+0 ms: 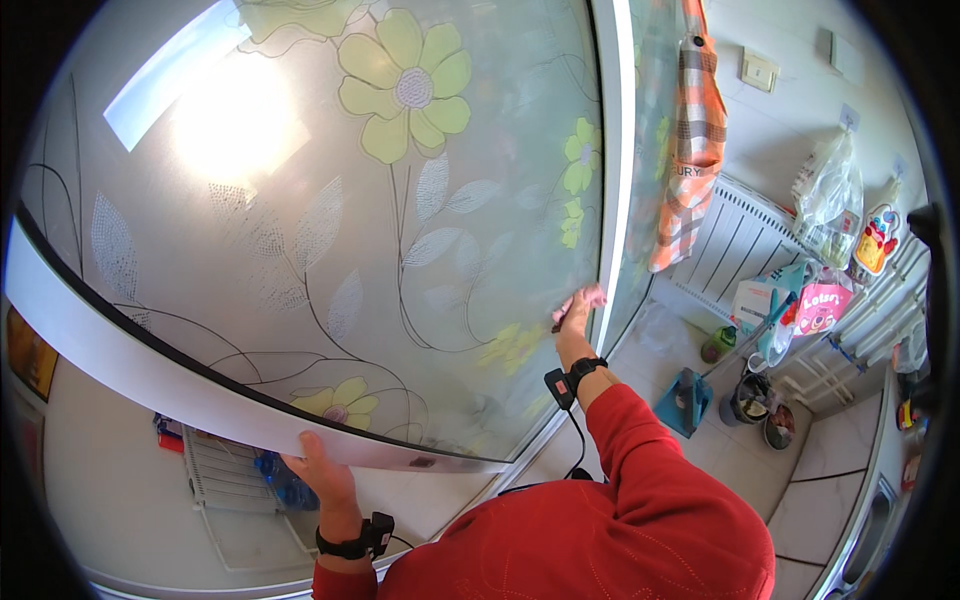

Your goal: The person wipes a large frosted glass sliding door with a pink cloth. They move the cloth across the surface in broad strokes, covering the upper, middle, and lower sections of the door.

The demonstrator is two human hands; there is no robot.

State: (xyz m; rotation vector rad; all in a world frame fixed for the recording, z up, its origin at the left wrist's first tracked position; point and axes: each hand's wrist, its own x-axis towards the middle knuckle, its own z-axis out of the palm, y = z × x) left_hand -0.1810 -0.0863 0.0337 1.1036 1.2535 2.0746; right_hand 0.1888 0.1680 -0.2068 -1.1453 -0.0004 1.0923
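Note:
A frosted glass door panel (pixel 465 285) with green and white flower patterns fills the middle and left. My right hand (pixel 574 319) grips a folded pink cloth (pixel 591 297) against the glass, close to the white frame (pixel 616 165) at the panel's right edge. Lower left, my left hand (pixel 324 472) rests on the panel's pale metal frame (pixel 225 390), fingers and thumb at its edge; whether it grips the frame is not plain. Both wrists carry black straps with small devices.
Right of the door, a checked apron (pixel 690 150) hangs near a white radiator (pixel 735 240). Plastic bags (pixel 829 195) hang on the wall. A blue dustpan (pixel 684 403), a green bottle (pixel 720 343) and a bin (pixel 748 397) stand on the floor. A white rack (pixel 229 469) lies lower left.

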